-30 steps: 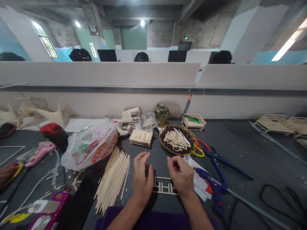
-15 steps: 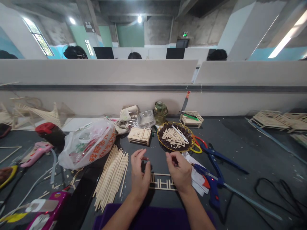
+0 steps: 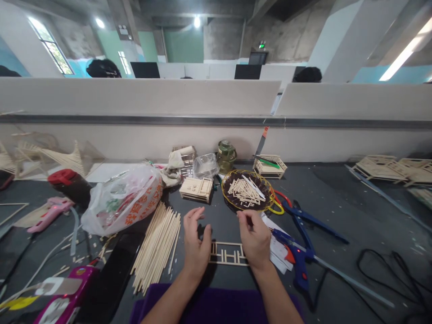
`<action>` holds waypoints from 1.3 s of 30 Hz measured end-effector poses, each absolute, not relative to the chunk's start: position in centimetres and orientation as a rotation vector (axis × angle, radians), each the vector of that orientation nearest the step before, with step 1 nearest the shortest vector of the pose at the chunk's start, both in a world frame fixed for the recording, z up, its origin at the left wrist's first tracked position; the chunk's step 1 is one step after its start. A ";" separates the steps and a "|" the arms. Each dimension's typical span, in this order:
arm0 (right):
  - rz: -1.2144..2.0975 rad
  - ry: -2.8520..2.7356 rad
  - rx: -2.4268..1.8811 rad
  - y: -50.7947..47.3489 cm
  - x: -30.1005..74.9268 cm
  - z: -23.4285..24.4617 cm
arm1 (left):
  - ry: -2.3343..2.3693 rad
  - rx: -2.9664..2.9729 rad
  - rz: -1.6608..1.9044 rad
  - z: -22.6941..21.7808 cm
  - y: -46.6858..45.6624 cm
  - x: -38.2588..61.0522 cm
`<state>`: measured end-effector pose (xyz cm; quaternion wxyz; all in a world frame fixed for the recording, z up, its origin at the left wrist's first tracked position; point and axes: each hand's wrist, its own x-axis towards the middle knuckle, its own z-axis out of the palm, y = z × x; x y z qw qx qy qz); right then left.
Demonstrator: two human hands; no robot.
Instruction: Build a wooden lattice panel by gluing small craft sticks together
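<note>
A small ladder-like frame of thin wooden sticks lies on the dark table between my hands. My left hand is beside its left end, fingers apart and gently curved, holding nothing. Over the right end is my right hand, with thumb and forefinger pinched together. Whatever sits in that pinch is hidden or too small to make out. Beyond the right hand stands a woven basket of short cut sticks. A pile of long wooden sticks lies left of my left hand.
A blue glue gun and large blue-handled cutters lie at right. Behind are a small stick-built model, a green jar and a plastic bag. A black phone and purple device are at left.
My right hand has shifted slightly right and up, still pinched. My left hand stays almost in place. A brown, yellow-rimmed thing at the far left edge is out of view now.
</note>
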<state>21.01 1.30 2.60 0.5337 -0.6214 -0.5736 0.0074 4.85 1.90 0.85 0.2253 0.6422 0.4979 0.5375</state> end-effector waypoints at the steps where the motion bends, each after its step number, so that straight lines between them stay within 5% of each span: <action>1: 0.039 -1.357 -1.475 1.3 21.1 2.6 | 1.376 1.769 1.479 0.9 1.9 4.8; 15: 0.117 -1.313 -1.381 1.7 21.4 1.7 | 1.370 1.727 1.474 0.9 2.1 4.8; 39: -0.308 -1.237 -1.501 1.6 24.1 3.2 | 1.337 1.353 1.628 0.0 3.7 3.5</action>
